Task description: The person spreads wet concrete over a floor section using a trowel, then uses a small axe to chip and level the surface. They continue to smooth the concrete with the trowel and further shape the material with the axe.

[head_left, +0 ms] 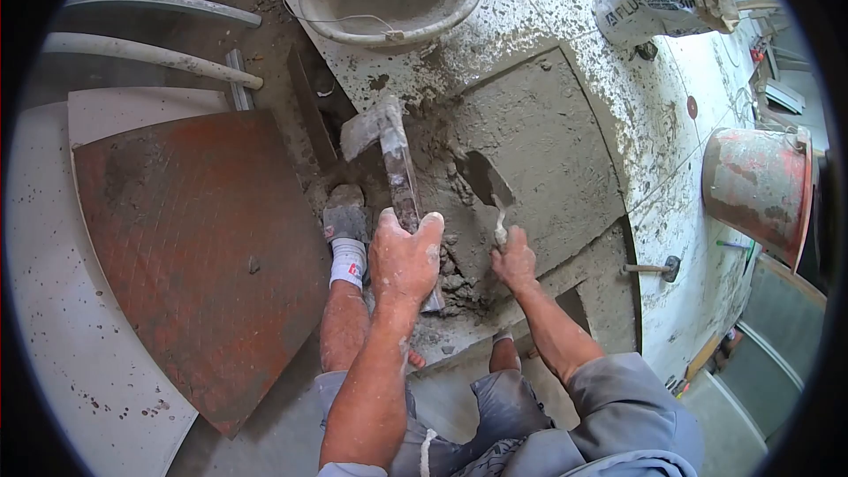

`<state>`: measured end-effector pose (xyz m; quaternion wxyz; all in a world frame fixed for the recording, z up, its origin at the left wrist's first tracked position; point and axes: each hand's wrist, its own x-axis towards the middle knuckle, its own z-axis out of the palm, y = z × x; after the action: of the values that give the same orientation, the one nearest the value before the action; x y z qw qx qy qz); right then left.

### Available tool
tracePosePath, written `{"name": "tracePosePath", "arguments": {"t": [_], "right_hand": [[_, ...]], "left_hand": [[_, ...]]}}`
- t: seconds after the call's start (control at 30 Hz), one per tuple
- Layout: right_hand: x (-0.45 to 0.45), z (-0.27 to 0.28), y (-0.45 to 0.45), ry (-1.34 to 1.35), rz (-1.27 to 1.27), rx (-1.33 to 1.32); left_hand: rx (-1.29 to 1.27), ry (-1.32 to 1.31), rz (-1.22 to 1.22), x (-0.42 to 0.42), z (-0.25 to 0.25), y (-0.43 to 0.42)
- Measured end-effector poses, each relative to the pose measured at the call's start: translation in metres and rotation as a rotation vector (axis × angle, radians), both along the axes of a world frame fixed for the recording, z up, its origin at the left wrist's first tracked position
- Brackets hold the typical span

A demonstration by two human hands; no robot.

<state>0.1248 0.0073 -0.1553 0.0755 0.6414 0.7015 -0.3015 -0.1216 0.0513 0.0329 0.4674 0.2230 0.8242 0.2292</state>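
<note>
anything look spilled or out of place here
Yes: grey splatter speckles the white surface beyond the mortar layer, and loose clumps show between the left hand and right hand. Both look like spilled mortar, though perhaps ordinary mess.

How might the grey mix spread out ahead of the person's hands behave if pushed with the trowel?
The grey mix would probably dent and smear, since its surface shows ridges and hollows. The lumps beside the left hand may break apart, as they look rough and uneven. Some could cling to the trowel: pale residue coats its handle.
</note>
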Motion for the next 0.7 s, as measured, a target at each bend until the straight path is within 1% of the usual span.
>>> {"name": "tracePosePath", "arguments": {"t": [0.03, 0.07, 0.13, 0.17, 0.2, 0.27, 0.3, 0.33, 0.37, 0.4, 0.43, 0.47, 0.5, 0.57, 0.6, 0.63, 0.7], "right_hand": [[-0.003, -0.005, -0.004, -0.044, -0.001, -0.078], [-0.008, -0.007, 0.001, -0.107, 0.108, -0.184], [-0.009, 0.011, 0.009, -0.088, 0.102, -0.154], [-0.011, 0.017, 0.013, -0.066, 0.105, -0.137], [-0.009, 0.013, 0.014, -0.064, 0.115, -0.136], [0.003, 0.011, 0.01, -0.152, 0.115, -0.162], [0.014, 0.016, 0.007, -0.162, 0.11, -0.159], [0.016, 0.024, 0.009, -0.14, 0.107, -0.142], [0.013, 0.023, 0.023, -0.108, 0.123, -0.116], [0.011, 0.021, 0.027, -0.107, 0.141, -0.123], [0.011, 0.021, 0.023, -0.178, 0.102, -0.209], [0.011, 0.02, 0.034, -0.245, 0.062, -0.259], [0.014, 0.023, 0.045, -0.248, 0.057, -0.242], [0.009, 0.028, 0.07, -0.28, 0.078, -0.229], [0.003, 0.027, 0.087, -0.241, 0.039, -0.166], [-0.005, 0.032, 0.1, -0.209, -0.011, -0.13], [-0.029, 0.032, 0.148, -0.166, -0.053, -0.064]], "left_hand": [[0.002, 0.033, 0.025, 0.0, 0.0, -0.001], [0.005, 0.032, 0.023, 0.0, -0.002, -0.003], [0.078, 0.019, 0.117, -0.001, -0.007, 0.0], [0.087, 0.023, 0.119, -0.004, -0.007, 0.001], [0.093, 0.01, 0.146, -0.004, -0.004, 0.001], [0.091, -0.015, 0.169, -0.003, -0.004, -0.005], [0.122, -0.075, 0.191, -0.002, -0.008, -0.008], [0.165, -0.128, 0.212, -0.005, -0.007, -0.003], [0.191, -0.12, 0.221, -0.007, -0.008, 0.007], [0.2, -0.06, 0.219, -0.005, -0.007, 0.008], [0.19, -0.01, 0.201, -0.002, 0.0, 0.001], [0.225, -0.048, 0.246, -0.002, 0.011, 0.006], [0.242, -0.053, 0.243, -0.001, 0.01, 0.006], [0.329, -0.135, 0.338, -0.009, 0.007, 0.01], [0.362, -0.124, 0.341, -0.01, 0.012, 0.01], [0.33, -0.125, 0.35, -0.011, 0.014, 0.004], [0.259, -0.218, 0.511, -0.015, 0.012, 0.007]]}}
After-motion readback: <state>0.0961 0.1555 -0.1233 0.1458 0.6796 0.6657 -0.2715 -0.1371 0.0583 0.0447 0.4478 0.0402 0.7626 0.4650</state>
